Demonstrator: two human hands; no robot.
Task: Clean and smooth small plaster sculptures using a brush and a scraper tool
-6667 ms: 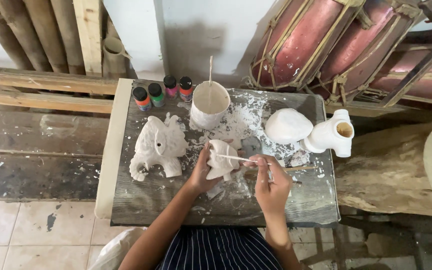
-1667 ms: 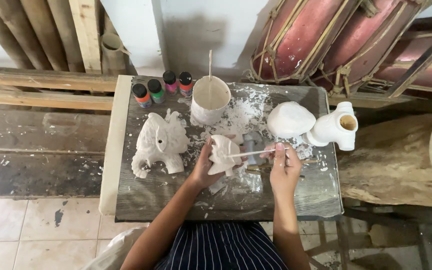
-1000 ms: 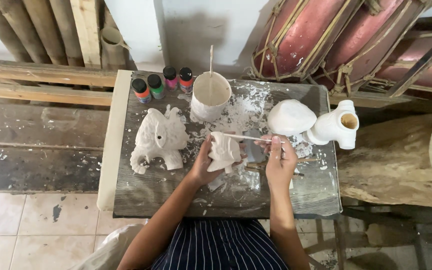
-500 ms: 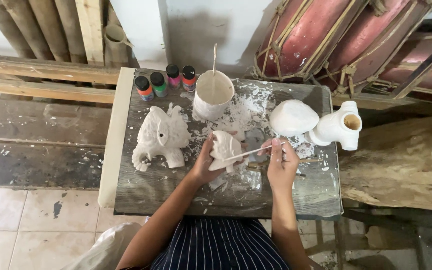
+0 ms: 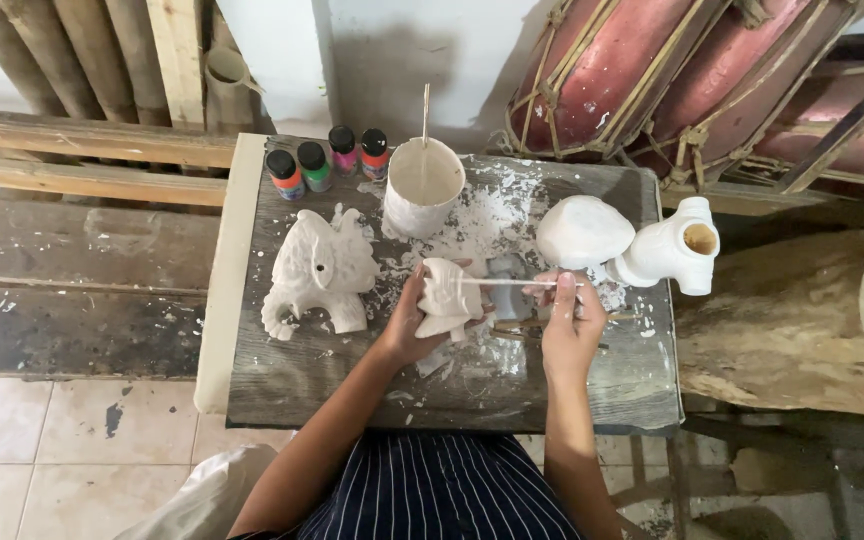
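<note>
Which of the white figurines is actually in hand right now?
The small white figurine, gripped by the left hand. The elephant-like figurine and the two right-side pieces stand untouched on the table.

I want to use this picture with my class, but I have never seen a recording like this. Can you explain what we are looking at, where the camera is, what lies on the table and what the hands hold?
There is no machine here: a person works with bare hands, filmed from a camera on their head looking down. The left hand holds a small white figure. The right hand holds a thin stick against it. On the wooden table, spattered with white, stand a larger white figure, a white cup with a stick in it, four small paint bottles, a rounded white piece and a white hollow piece.
</note>
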